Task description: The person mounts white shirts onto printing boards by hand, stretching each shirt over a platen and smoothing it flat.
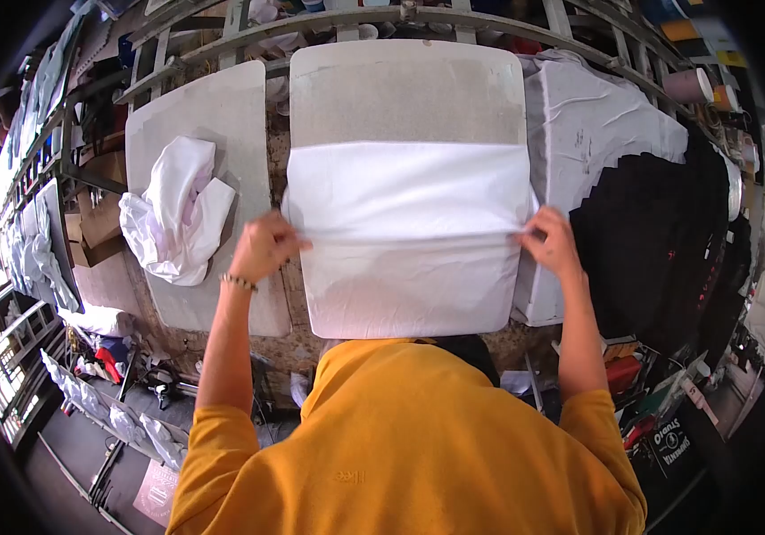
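Note:
White cloth [409, 187] lies across the lower part of the middle board [407, 94], with a fold running crosswise between my two hands. At the left end of that fold, my left hand [268, 245] pinches the cloth's edge, fingers slightly blurred. My right hand [550, 239] is closed on the cloth at the right end, thumb and fingers pressed together. The cloth below the fold covers the board down to its near edge, close to my body. Above the cloth, the board's grey surface shows.
A crumpled white cloth [177, 214] rests on the left board [222, 107]. On the right, another board bears a white garment [596, 116], beside a pile of black cloth [659, 241]. A metal rail [320, 22] runs behind the boards. Cardboard boxes [97, 214] stand farther left.

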`<state>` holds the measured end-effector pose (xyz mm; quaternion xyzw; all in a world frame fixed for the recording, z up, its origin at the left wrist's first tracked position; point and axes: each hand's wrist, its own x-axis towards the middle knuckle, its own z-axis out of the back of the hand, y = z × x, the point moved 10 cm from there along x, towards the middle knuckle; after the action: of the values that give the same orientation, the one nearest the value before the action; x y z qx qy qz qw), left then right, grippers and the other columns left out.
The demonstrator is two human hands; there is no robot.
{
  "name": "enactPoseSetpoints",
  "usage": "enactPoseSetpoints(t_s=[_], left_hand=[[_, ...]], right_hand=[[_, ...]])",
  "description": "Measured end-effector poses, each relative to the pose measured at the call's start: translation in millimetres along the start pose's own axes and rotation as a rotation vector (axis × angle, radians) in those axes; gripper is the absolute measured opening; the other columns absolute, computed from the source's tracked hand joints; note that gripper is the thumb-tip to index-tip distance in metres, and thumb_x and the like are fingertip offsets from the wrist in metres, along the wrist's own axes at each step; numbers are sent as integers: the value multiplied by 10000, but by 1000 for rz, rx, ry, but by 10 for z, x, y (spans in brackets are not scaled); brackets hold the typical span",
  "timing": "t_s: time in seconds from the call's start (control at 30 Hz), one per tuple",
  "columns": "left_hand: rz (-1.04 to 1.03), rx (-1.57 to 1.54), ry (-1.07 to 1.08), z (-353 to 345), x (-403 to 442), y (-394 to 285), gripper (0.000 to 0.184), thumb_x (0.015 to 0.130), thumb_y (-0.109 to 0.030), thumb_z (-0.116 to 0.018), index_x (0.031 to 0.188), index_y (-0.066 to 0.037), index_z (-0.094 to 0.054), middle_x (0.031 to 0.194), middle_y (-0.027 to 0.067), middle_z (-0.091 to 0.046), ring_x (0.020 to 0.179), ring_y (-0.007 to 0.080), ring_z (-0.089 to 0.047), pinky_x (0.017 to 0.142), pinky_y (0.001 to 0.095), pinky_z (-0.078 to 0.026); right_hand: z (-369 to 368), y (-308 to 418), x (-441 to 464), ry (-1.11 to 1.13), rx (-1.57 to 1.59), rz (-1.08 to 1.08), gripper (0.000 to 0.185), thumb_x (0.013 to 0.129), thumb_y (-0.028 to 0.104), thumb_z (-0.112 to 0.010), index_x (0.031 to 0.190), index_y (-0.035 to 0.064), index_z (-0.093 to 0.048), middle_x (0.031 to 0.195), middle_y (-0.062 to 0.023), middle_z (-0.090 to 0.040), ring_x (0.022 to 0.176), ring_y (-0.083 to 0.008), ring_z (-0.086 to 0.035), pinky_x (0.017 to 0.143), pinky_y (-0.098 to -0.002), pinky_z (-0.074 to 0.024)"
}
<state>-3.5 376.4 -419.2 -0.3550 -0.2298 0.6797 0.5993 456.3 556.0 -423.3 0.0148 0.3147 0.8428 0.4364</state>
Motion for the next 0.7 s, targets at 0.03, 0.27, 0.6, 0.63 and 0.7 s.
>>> enactPoseSetpoints(t_s=[0.03, 0.27, 0.6, 0.63, 0.7], left_hand=[[126, 9, 38, -25, -35, 33, 236, 813, -205, -818, 835, 5, -715, 773, 173, -659, 682, 248, -651, 623, 369, -514], [48, 139, -439, 338, 637, -224, 194, 886, -176, -745, 1001, -21, -731, 995, 111, -655, 713, 232, -622, 674, 349, -515], [249, -415, -142, 194, 1093, 471, 176, 1018, -200, -625, 1014, -30, -577, 720, 1, -584, 576, 96, -567, 541, 288, -466], [216, -315, -150, 269, 1263, 540, 208, 1015, -226, -627, 1007, -22, -588, 759, 12, -619, 592, 96, -581, 547, 290, -470], [160, -109, -246, 539, 1677, 511, 282, 1004, -308, -641, 1007, -27, -615, 769, 32, -632, 626, 107, -571, 581, 292, -476]], right_hand=[[22, -17, 3, 4, 83, -104, 292, 796, 225, -816, 963, 5, -721, 948, -155, -671, 869, -275, -630, 733, -370, -497], [426, 184, 783, -410, 123, -39, 258, 889, 158, -744, 1124, 55, -715, 915, -114, -543, 773, -214, -587, 664, -338, -482], [276, -265, 1398, -5, 382, -139, 173, 1011, 237, -619, 972, 77, -566, 798, 15, -555, 695, -100, -538, 658, -258, -458], [316, -289, 1551, 42, 338, -155, 182, 1025, 263, -600, 966, 94, -566, 752, 35, -548, 677, -85, -532, 652, -252, -456], [549, -279, 1969, -155, 121, 105, 190, 1022, 275, -610, 967, 94, -589, 749, 32, -551, 674, -76, -535, 641, -253, -454]])
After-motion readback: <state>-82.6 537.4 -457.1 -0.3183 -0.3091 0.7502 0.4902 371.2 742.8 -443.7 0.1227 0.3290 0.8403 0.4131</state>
